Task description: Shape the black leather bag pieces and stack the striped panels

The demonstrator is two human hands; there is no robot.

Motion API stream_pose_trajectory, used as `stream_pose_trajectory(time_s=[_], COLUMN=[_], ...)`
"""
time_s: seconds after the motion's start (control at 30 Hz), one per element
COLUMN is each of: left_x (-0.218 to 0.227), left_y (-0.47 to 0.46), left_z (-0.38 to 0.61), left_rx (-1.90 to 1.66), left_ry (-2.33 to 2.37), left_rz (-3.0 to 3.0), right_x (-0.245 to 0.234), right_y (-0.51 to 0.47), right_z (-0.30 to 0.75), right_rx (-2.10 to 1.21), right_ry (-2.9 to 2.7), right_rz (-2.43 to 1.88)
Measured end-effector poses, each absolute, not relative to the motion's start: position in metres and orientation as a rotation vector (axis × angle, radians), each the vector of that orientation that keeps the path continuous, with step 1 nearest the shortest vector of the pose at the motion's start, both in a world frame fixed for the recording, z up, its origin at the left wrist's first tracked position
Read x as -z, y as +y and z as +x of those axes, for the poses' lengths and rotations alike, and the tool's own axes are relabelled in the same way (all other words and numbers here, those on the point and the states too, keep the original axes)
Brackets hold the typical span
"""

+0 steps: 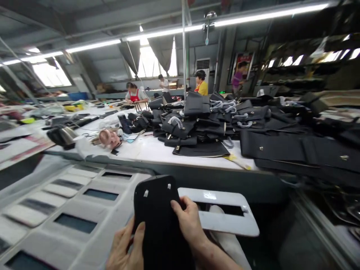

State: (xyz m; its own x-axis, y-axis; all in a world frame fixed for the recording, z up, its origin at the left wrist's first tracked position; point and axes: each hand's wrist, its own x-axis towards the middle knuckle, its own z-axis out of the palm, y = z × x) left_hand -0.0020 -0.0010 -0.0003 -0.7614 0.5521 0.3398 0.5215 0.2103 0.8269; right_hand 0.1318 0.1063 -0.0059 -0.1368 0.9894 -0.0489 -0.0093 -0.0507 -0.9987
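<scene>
A flat black panel with rounded corners stands tilted up in front of me, two small pale marks or slots near its top edge. My left hand holds it by the left edge, thumb on the near face. On the opposite edge my right hand is closed around it, thumb lying on the face. The panel's lower end runs out of view. Just right of that hand lies a white rounded board with a long rectangular cut-out; whether the hand touches it I cannot tell.
At my left is a pale surface with several rectangular openings. Behind it runs a white-topped table heaped with black bag parts. A kettle and a small pink fan stand there. Several people work farther back.
</scene>
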Motion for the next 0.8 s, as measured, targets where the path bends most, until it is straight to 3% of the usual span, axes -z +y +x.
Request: stream_pose_trajectory(time_s=[0.47, 0.8], left_x=[0.012, 0.042], left_y=[0.008, 0.013], left_z=[-0.023, -0.012], left_rx=[-1.415, -1.313], left_ry=[2.295, 2.350], left_rz=[0.557, 0.604], right_x=[-0.017, 0.013], right_y=[0.099, 0.117], right_z=[0.120, 0.127], right_rx=[-1.093, -1.310], right_ry=[-1.548, -1.388], right_rz=[-1.307, -1.154])
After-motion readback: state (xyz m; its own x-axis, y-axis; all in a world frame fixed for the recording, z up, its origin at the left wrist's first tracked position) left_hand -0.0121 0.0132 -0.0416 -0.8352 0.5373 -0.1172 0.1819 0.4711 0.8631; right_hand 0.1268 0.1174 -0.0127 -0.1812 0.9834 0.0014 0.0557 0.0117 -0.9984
